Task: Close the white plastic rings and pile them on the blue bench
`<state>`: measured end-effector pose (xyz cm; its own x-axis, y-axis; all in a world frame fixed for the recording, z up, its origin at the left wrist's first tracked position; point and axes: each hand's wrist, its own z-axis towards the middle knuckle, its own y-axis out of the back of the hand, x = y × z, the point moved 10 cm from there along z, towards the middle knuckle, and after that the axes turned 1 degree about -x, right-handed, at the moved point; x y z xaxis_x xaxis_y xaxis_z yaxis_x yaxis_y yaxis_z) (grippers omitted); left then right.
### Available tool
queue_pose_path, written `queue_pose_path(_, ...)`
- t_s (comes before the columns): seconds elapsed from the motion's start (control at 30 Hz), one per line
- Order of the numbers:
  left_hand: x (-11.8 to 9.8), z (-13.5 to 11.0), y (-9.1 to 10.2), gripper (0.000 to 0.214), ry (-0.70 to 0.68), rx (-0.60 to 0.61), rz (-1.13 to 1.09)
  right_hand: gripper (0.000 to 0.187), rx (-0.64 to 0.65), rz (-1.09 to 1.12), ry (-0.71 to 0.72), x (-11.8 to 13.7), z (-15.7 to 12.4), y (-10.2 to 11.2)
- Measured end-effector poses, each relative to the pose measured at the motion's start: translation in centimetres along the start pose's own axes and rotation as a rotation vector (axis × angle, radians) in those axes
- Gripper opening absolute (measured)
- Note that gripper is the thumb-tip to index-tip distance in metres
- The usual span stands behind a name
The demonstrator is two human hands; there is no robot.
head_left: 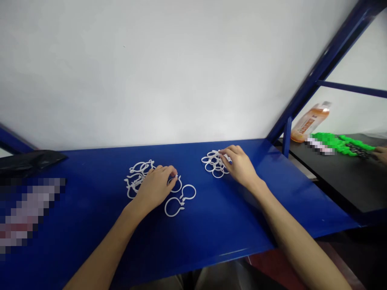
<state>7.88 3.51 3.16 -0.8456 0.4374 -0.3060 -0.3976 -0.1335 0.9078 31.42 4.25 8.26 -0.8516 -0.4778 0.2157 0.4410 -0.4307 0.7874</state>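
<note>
The left hand (157,183) is curled palm down over the right side of a loose heap of white rings (135,176), its thumb and fingertips apparently pinching one end of a gapped white ring (181,186). We judge that pinch to be the first weak spot: the end is slim, so a slight roll of the thumb could let it slip. In the heap, the gaps and knobbed ends could catch on one another, so lifting one ring might drag several. Just to the right, two more gapped rings (173,216) lie loose on the blue tabletop (211,225), where a low sweep of the wrist could knock them away. Farther right, the right hand (240,167) bends its fingers over the edge of a flat cluster of white rings (213,164); pressing sideways there might scatter it. As for what we cannot make out: the dark plastic sheet (30,161) is cut off at the left edge, the palm covers part of the heap, and the right fingers hide their contact, so we cannot tell whether they grip anything. At far right, the bottle (311,121) is blurred, the green pieces (328,141) blend together, and another person's hand (380,154) is cropped by the frame.
</note>
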Motion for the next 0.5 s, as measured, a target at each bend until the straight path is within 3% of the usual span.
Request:
queue_pose_path(0.13, -0.8, 0.1, 1.6, 0.008, 0.056, -0.092, -0.183, 0.021, 0.116, 0.285, 0.122, 5.2, -1.0, -2.2)
queue_pose_path(0.23, -2.5, -0.2, 2.3, 0.008, 0.019, -0.12, -0.359, 0.022, 0.226, 0.422, 0.131, 7.5, -1.9, -3.9)
queue_pose_path(0.37, -3.9, -0.5, 1.9, 0.013, 0.015, -0.07, -0.52, 0.014, 0.266, 0.514, 0.102, 8.3, -2.4, -4.6)
queue_pose_path(0.5, -3.5, -0.6, 0.7, 0.021, 0.061, 0.006, -0.68, 0.014, 0.25, 0.544, 0.045, 7.5, -2.3, -4.6)
